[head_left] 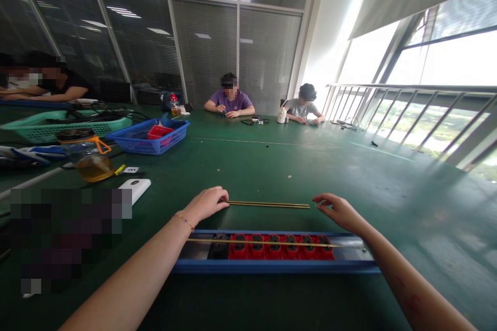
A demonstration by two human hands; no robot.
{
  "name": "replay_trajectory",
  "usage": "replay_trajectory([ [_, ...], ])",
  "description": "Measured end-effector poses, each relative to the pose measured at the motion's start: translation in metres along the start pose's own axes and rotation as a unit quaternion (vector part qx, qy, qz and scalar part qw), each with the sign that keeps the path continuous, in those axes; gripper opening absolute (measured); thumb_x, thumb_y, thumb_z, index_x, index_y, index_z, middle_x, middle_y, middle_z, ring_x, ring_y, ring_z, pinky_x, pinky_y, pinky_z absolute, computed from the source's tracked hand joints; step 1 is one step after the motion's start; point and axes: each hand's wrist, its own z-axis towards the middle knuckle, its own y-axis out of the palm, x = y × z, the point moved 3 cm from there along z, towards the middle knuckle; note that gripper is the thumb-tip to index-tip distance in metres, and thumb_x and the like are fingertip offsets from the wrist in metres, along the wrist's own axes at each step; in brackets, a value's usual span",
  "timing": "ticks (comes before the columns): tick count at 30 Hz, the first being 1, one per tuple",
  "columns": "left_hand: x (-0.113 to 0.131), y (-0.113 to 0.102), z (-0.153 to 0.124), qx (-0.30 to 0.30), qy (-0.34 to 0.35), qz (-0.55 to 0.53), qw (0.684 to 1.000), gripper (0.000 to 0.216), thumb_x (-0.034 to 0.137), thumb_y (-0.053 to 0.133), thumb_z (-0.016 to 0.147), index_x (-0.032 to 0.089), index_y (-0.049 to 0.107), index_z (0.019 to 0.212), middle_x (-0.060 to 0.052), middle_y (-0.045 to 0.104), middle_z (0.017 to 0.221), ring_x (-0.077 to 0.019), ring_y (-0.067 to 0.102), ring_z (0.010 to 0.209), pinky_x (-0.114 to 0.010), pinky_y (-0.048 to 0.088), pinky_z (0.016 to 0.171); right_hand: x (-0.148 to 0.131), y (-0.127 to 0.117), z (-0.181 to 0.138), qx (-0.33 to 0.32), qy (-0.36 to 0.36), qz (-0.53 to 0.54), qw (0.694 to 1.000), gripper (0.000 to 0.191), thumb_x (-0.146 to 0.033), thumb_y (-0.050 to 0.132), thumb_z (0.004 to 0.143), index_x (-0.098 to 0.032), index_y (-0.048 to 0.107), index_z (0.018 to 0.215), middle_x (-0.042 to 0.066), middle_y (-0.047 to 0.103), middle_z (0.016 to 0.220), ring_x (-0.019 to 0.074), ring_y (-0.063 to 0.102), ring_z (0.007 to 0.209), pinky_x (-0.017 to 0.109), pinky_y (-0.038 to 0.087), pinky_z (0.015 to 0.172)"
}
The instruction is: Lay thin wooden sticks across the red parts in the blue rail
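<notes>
Two thin wooden sticks (269, 204) lie side by side on the green table, beyond a long blue-edged tray. The fingertips of my left hand (209, 204) are closed around their left ends. My right hand (337, 209) hovers just off their right ends, its fingers apart and holding nothing. Nearer to me, another thin stick (279, 243) rests lengthwise across the blue-edged tray (279, 267); its right end tapers. Beneath that stick sits a row of several red holders (264, 254) with dark pieces in them, and a black block (218, 252) at their left.
On the left stand a jar of amber liquid (93, 165), a white power bank (135, 189), a blue basket (149, 142) and a green basket (70, 126). Two people (230, 97) sit across the table, others at far left. A railing (411, 93) runs along the right.
</notes>
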Motion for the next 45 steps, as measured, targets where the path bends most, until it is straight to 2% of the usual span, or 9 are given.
replay_trajectory([
  [4, 0.001, -0.001, 0.000, 0.000, -0.004, -0.005, 1.000, 0.021, 0.040, 0.050, 0.078, 0.023, 0.061, 0.082, -0.002, 0.059, 0.086, -0.0159, 0.055, 0.076, -0.025, 0.040, 0.065, -0.019, -0.013, -0.027, -0.035, 0.027, 0.017, 0.999, 0.031, -0.044, 0.046, 0.081, -0.020, 0.062, 0.089, 0.003, 0.063, 0.081, 0.0166, 0.056, 0.073, 0.027, 0.044, 0.067],
  [10, 0.003, 0.000, 0.000, -0.001, -0.007, -0.007, 1.000, 0.023, 0.040, 0.048, 0.078, 0.022, 0.061, 0.082, -0.002, 0.059, 0.086, -0.0160, 0.056, 0.077, -0.025, 0.040, 0.066, -0.041, -0.017, -0.062, -0.161, 0.052, 0.026, 0.985, 0.040, -0.053, 0.041, 0.082, -0.019, 0.060, 0.074, 0.000, 0.058, 0.066, 0.0131, 0.049, 0.060, 0.023, 0.040, 0.055],
  [17, 0.000, 0.001, 0.000, 0.001, -0.009, -0.013, 1.000, 0.022, 0.040, 0.047, 0.079, 0.023, 0.061, 0.083, -0.002, 0.059, 0.087, -0.0159, 0.056, 0.076, -0.025, 0.041, 0.066, -0.035, -0.008, -0.069, -0.177, 0.048, 0.074, 0.980, 0.038, -0.053, 0.048, 0.079, -0.018, 0.058, 0.069, -0.002, 0.051, 0.061, 0.0117, 0.043, 0.058, 0.021, 0.035, 0.052],
  [20, -0.001, 0.001, 0.001, 0.000, -0.009, -0.015, 1.000, 0.022, 0.040, 0.046, 0.079, 0.023, 0.061, 0.083, -0.002, 0.059, 0.087, -0.0159, 0.056, 0.076, -0.025, 0.041, 0.066, -0.030, -0.011, -0.069, -0.126, 0.074, 0.129, 0.981, 0.038, -0.053, 0.047, 0.079, -0.018, 0.053, 0.066, -0.003, 0.046, 0.060, 0.0110, 0.040, 0.056, 0.022, 0.035, 0.052],
  [22, -0.001, 0.001, 0.001, -0.001, -0.007, -0.016, 1.000, 0.023, 0.040, 0.046, 0.079, 0.023, 0.061, 0.082, -0.002, 0.059, 0.087, -0.0160, 0.056, 0.077, -0.025, 0.041, 0.067, -0.022, -0.018, -0.069, -0.047, 0.112, 0.177, 0.977, 0.038, -0.053, 0.047, 0.079, -0.018, 0.050, 0.065, -0.004, 0.042, 0.057, 0.0103, 0.038, 0.053, 0.022, 0.035, 0.050],
  [27, -0.001, 0.002, 0.001, 0.002, -0.009, -0.018, 1.000, 0.023, 0.040, 0.046, 0.079, 0.023, 0.062, 0.082, -0.002, 0.060, 0.087, -0.0160, 0.056, 0.076, -0.026, 0.041, 0.067, 0.019, -0.044, -0.076, 0.188, 0.178, 0.316, 0.913, 0.033, -0.050, 0.055, 0.076, -0.019, 0.051, 0.066, -0.004, 0.043, 0.057, 0.0094, 0.038, 0.051, 0.022, 0.035, 0.049],
  [32, -0.001, 0.002, 0.001, -0.001, -0.013, -0.024, 1.000, 0.025, 0.040, 0.045, 0.079, 0.022, 0.062, 0.082, -0.003, 0.059, 0.087, -0.0159, 0.056, 0.076, -0.026, 0.041, 0.067, 0.054, -0.060, -0.085, 0.260, 0.212, 0.340, 0.879, 0.033, -0.051, 0.060, 0.071, -0.019, 0.052, 0.067, -0.005, 0.040, 0.054, 0.0080, 0.035, 0.048, 0.020, 0.033, 0.047],
  [37, -0.002, 0.003, 0.001, 0.008, -0.006, -0.026, 1.000, 0.026, 0.042, 0.044, 0.079, 0.022, 0.061, 0.082, -0.002, 0.059, 0.085, -0.0155, 0.055, 0.074, -0.025, 0.040, 0.065, 0.059, -0.052, -0.078, 0.244, 0.220, 0.243, 0.913, 0.042, -0.058, 0.053, 0.072, -0.017, 0.053, 0.065, -0.005, 0.037, 0.050, 0.0090, 0.033, 0.046, 0.022, 0.028, 0.044],
  [45, 0.004, -0.003, 0.000, -0.005, -0.013, -0.030, 0.999, 0.040, 0.056, 0.042, 0.077, 0.021, 0.063, 0.079, -0.003, 0.059, 0.084, -0.0155, 0.056, 0.071, -0.025, 0.039, 0.062, 0.033, -0.019, -0.036, 0.100, 0.147, 0.077, 0.981, 0.041, -0.058, 0.052, 0.071, -0.018, 0.058, 0.064, -0.005, 0.041, 0.049, 0.0106, 0.037, 0.048, 0.023, 0.029, 0.046],
])
